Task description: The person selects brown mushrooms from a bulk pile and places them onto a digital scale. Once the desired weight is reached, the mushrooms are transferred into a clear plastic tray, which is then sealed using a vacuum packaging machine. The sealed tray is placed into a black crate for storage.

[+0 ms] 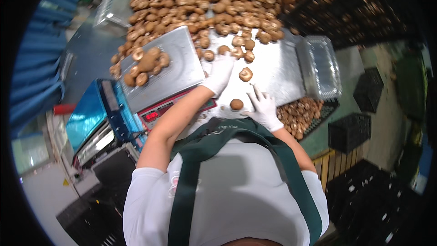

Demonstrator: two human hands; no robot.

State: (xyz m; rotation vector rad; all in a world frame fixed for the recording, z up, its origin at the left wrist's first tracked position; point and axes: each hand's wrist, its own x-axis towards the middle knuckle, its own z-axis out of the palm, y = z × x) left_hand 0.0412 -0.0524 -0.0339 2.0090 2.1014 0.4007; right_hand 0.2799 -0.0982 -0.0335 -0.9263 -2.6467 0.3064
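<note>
My left hand (220, 73), in a white glove, reaches over the metal table with its fingertips at some brown mushrooms (237, 52); whether it grips one I cannot tell. My right hand (263, 106), gloved as well, rests on the table with fingers spread and holds nothing. A single mushroom (236, 104) lies between the hands near the apron, and another mushroom (245, 74) lies farther up. To the left stands a digital scale with a steel pan (177, 58) and a lit red display (151, 116). Several mushrooms (148, 61) are grouped on the pan.
A large heap of mushrooms (218, 3) covers the table's far side. Clear plastic trays stand at the right (321, 66) and upper left (114, 5). A black crate (344, 10) holds mushrooms at upper right; smaller mushrooms (297, 116) lie in a black basket by my right forearm.
</note>
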